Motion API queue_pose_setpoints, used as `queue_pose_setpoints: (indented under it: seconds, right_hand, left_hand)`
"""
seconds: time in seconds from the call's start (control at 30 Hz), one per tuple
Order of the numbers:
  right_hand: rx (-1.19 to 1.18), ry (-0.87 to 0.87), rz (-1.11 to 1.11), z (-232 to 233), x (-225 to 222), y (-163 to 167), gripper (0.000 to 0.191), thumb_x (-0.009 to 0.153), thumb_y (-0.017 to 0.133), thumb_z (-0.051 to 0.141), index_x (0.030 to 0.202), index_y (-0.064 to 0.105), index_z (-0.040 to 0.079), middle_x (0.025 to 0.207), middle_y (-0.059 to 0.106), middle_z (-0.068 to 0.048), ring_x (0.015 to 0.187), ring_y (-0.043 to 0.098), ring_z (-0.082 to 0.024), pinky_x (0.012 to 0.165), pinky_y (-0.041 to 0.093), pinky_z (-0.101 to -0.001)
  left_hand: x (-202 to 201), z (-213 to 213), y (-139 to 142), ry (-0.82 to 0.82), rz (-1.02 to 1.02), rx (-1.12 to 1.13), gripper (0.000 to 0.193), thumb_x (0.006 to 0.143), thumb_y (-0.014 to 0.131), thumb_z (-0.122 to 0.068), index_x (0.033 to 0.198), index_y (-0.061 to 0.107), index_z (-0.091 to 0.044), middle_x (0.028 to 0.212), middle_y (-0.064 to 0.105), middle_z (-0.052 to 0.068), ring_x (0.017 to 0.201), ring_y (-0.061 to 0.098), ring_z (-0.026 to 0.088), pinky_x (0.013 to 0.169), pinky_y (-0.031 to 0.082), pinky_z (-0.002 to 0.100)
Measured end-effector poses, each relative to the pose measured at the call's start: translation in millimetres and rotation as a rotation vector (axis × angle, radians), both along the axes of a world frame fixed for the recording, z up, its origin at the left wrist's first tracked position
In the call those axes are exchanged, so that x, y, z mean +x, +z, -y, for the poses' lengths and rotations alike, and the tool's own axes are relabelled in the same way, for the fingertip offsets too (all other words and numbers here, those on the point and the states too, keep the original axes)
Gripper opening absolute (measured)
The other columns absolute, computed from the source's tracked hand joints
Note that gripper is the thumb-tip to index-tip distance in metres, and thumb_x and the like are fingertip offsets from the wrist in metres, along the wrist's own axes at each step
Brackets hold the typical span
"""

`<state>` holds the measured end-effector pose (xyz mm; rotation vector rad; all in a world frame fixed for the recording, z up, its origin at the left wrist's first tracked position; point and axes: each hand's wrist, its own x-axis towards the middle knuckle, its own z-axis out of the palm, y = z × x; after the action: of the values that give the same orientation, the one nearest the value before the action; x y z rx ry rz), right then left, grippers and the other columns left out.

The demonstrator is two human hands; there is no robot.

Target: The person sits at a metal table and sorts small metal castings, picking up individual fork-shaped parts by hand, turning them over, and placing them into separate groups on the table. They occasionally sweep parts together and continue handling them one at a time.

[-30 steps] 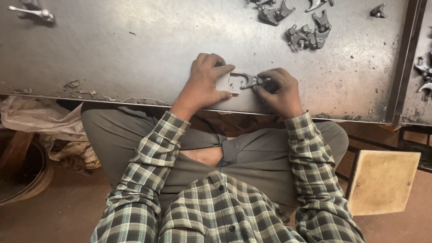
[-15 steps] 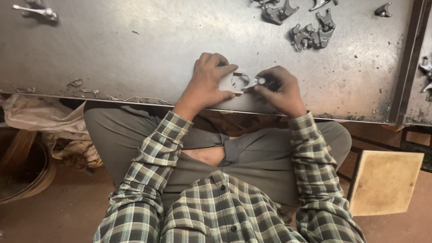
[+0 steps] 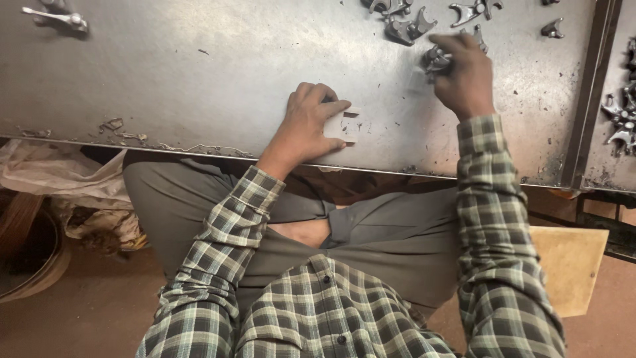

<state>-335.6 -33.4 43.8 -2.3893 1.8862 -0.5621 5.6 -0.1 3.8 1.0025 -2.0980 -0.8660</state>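
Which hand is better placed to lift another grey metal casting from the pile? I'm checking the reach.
Right. The right hand is already on the grey metal castings; the left hand rests on the small white block.
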Motion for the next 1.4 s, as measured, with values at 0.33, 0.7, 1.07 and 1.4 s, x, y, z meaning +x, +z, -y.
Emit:
queue_pose_setpoints:
  seconds: [0.33, 0.7, 1.07, 1.4]
  right_hand:
    - [0.326, -0.221, 0.188, -13, 8, 5, 0.030, 0.089, 0.084, 0.008, 0.117, 0.074, 0.003, 0.106, 0.077, -0.011, 0.093, 0.077, -0.018, 0.081, 0.062, -0.0283]
    - [0.323, -0.083, 0.418, -86, 45, 1, 0.037, 0.082, 0.090, 0.013, 0.115, 0.077, 0.004, 0.107, 0.070, -0.009, 0.090, 0.073, -0.018, 0.079, 0.061, -0.0282]
    - [0.256, 0.030, 0.354, -91, 95, -6, 0.034, 0.084, 0.091, 0.018, 0.109, 0.076, 0.002, 0.102, 0.070, -0.011, 0.085, 0.074, -0.019, 0.074, 0.060, -0.0302]
    - [0.624, -0.260, 1.050, -80, 47, 2, 0.033, 0.089, 0.082, 0.015, 0.118, 0.073, 0.004, 0.099, 0.071, -0.010, 0.076, 0.064, -0.019, 0.062, 0.053, -0.0301]
  left_hand:
    - [-1, 1, -2, 0.002, -0.024, -0.019, 0.068, 0.054, 0.094, -0.027, 0.118, 0.076, -0.014, 0.116, 0.061, 0.005, 0.114, 0.051, 0.029, 0.101, 0.041, 0.044]
    - [-2, 1, -7, 0.015, -0.020, -0.038, 0.065, 0.056, 0.093, -0.028, 0.117, 0.076, -0.014, 0.115, 0.061, 0.005, 0.113, 0.051, 0.028, 0.101, 0.042, 0.044]
    - [-4, 1, -8, 0.015, -0.035, -0.059, 0.064, 0.058, 0.092, -0.027, 0.118, 0.076, -0.013, 0.117, 0.060, 0.005, 0.116, 0.051, 0.029, 0.101, 0.041, 0.045]
    - [-3, 1, -8, 0.007, -0.042, -0.062, 0.063, 0.057, 0.093, -0.027, 0.116, 0.076, -0.014, 0.115, 0.060, 0.005, 0.114, 0.051, 0.030, 0.099, 0.041, 0.045]
